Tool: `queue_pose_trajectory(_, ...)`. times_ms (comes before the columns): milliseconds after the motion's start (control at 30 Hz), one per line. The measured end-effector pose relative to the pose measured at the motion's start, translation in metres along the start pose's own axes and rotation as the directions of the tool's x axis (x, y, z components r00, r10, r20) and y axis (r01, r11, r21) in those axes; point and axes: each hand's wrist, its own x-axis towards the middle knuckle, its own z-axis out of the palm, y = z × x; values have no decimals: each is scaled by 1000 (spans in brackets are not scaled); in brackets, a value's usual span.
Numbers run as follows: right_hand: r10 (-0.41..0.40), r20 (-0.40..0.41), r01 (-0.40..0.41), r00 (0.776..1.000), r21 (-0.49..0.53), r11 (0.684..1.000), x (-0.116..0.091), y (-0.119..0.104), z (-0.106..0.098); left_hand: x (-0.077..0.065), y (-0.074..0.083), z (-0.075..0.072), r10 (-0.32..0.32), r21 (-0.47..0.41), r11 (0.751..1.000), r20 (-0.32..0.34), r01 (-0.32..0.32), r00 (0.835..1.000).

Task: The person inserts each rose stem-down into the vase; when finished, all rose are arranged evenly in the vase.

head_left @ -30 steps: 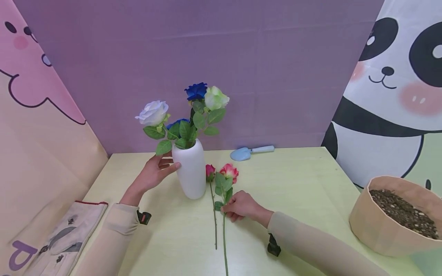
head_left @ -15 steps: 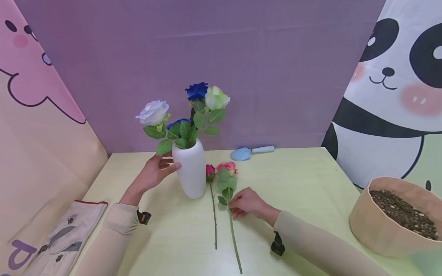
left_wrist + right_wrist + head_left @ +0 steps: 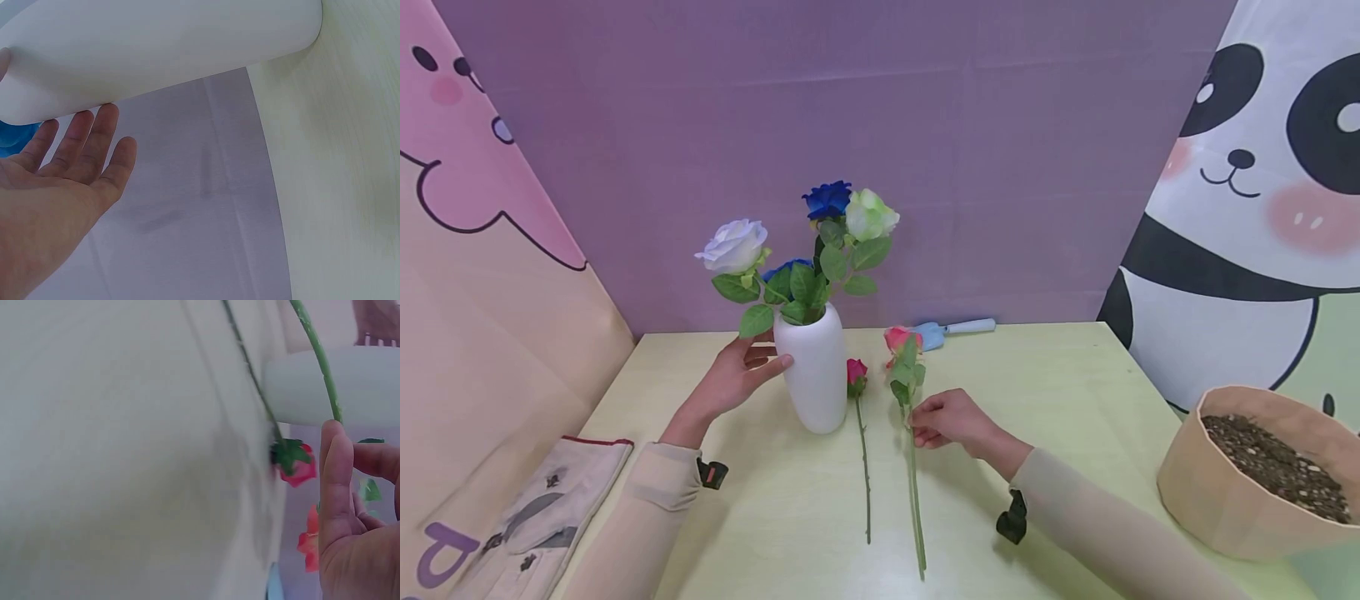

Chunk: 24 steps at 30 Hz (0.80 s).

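Note:
A white vase point(image 3: 814, 375) stands at centre left, holding blue, pale lilac and pale green roses. My left hand point(image 3: 741, 375) holds its upper left side, thumb in front and fingers behind; the left wrist view shows the fingertips point(image 3: 107, 112) against the vase wall. To the right of the vase, my right hand point(image 3: 951, 419) pinches a pink rose point(image 3: 902, 340) by its green stem, below the leaves. That stem point(image 3: 322, 359) passes between thumb and finger in the right wrist view, the bloom partly behind the hand. A smaller red rose point(image 3: 857, 372) lies between vase and right hand.
A light blue trowel point(image 3: 970, 326) lies at the table's back edge, partly overlapped by the pink rose. At the right stands a tan pot point(image 3: 1217, 492) of soil. A folded printed cloth point(image 3: 550, 508) lies at the left.
My right hand has moved up and to the right with the pink rose, whose stem has swung away from the red rose's. The left hand and vase have stayed put.

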Motion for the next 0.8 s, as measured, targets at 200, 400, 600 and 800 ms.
queue_pose_trajectory(200,-13,-32,14,999,34,999,-3,-13,-10,0,-1,0,11,19,1000,-4,-11,1000)
queue_pose_trajectory(400,-50,-65,55,997,81,995,-4,-25,-20,1,-2,0,12,27,1000,-5,-12,1000)
queue_pose_trajectory(600,-104,-90,114,991,120,986,-5,-36,-29,1,-2,0,10,22,1000,-8,-10,1000)
queue_pose_trajectory(800,-144,-130,168,981,197,966,-8,-50,-37,0,-1,0,6,23,1000,-5,-6,1000)
